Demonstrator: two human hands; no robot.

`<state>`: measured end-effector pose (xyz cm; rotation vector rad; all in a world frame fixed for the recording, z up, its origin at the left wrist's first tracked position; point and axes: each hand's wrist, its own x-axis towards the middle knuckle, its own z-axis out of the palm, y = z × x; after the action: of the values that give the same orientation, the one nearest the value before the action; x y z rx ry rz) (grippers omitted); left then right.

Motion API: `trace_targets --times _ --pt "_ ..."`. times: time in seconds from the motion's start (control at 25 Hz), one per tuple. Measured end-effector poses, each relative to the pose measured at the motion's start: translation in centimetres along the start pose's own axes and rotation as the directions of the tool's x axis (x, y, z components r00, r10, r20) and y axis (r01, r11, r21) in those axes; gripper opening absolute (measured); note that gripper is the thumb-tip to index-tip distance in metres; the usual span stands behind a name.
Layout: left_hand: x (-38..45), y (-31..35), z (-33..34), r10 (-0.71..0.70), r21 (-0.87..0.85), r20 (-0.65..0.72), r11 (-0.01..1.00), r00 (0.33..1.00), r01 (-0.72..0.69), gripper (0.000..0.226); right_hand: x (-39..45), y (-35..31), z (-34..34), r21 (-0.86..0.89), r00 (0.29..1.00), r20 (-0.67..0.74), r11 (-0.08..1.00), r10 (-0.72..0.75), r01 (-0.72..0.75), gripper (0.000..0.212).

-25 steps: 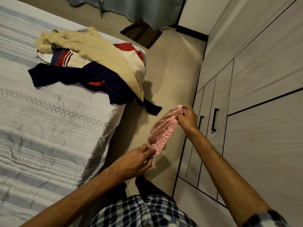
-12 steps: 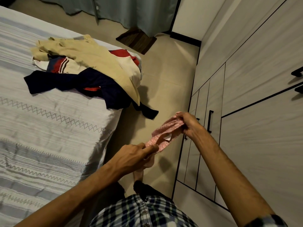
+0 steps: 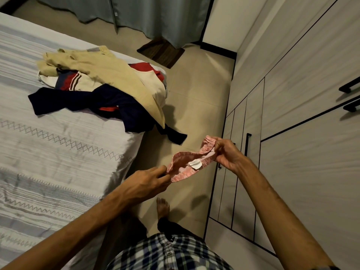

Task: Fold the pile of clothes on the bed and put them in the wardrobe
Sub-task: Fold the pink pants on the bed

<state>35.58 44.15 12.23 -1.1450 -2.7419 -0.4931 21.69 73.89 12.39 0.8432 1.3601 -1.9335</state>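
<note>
I hold a small pink garment (image 3: 187, 168) stretched between both hands over the floor beside the bed; a white label shows inside it. My left hand (image 3: 150, 182) pinches its lower left end. Its upper right end is gripped by my right hand (image 3: 228, 152). A pile of clothes (image 3: 103, 88) lies at the far corner of the bed (image 3: 48, 152): beige trousers on top, a white, red and navy piece, and a dark navy garment hanging over the edge. The wardrobe (image 3: 292, 114) stands on the right with its doors shut.
A narrow strip of tiled floor (image 3: 194, 94) runs between bed and wardrobe. A dark mat (image 3: 161, 51) lies by the grey curtain (image 3: 146, 14) at the far end. My bare foot (image 3: 162, 207) stands on the floor. Black handles (image 3: 248, 145) stick out from the wardrobe doors.
The pink garment has been turned and opened, so its inside and white label now face up. Both hands shifted slightly; the head view tilted up a little.
</note>
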Motion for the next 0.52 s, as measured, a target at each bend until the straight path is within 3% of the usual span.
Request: trace_targets --times 0.08,0.12,0.16,0.24,0.28,0.32,0.36,0.4,0.48,0.52 --pt "-0.2 -0.3 -0.5 0.004 0.011 -0.012 1.000 1.000 -0.004 0.037 -0.9 0.0 -0.2 -0.255 0.997 0.025 0.964 -0.070 0.074 0.037" --pt "-0.4 -0.4 -0.6 0.010 0.014 -0.008 1.000 1.000 -0.010 0.037 -1.1 0.1 -0.5 -0.426 0.989 0.017 0.893 -0.149 0.143 0.034" --pt "-0.5 -0.5 -0.6 0.021 0.015 0.001 1.000 1.000 -0.021 0.037 -1.0 0.2 -1.1 -0.608 0.958 0.014 0.758 -0.286 0.236 0.031" --pt "-0.7 -0.5 -0.7 0.047 0.007 0.027 0.999 0.999 -0.048 0.032 -0.3 0.6 -2.4 -0.881 0.781 0.121 0.297 -0.612 0.369 0.022" --pt "-0.7 -0.5 -0.7 0.058 0.002 0.043 0.998 0.997 -0.058 0.029 0.0 0.8 -2.8 -0.929 0.696 0.216 0.075 -0.685 0.362 0.018" --pt "-0.7 -0.5 -0.7 0.069 0.006 0.057 0.998 0.996 -0.070 0.026 0.3 1.1 -3.1 -0.944 0.655 0.260 -0.043 -0.709 0.328 0.016" --pt "-0.7 -0.4 -0.6 0.081 0.014 0.067 0.997 0.994 -0.082 0.025 0.3 1.5 -3.2 -0.956 0.654 0.221 -0.027 -0.723 0.293 0.015" --pt "-0.7 -0.3 -0.4 0.090 0.022 0.069 0.996 0.994 -0.091 0.026 0.2 1.6 -3.2 -0.955 0.684 0.115 0.109 -0.720 0.275 0.014" --pt "-0.8 -0.3 -0.1 0.093 0.031 0.072 0.995 0.993 -0.095 0.026 -0.1 1.7 -2.8 -0.805 0.797 -0.147 0.539 -0.586 0.248 0.017" --pt "-0.9 -0.3 0.0 0.092 0.034 0.074 0.995 0.993 -0.094 0.027 -0.3 1.6 -2.7 -0.678 0.857 -0.217 0.703 -0.468 0.213 0.021"
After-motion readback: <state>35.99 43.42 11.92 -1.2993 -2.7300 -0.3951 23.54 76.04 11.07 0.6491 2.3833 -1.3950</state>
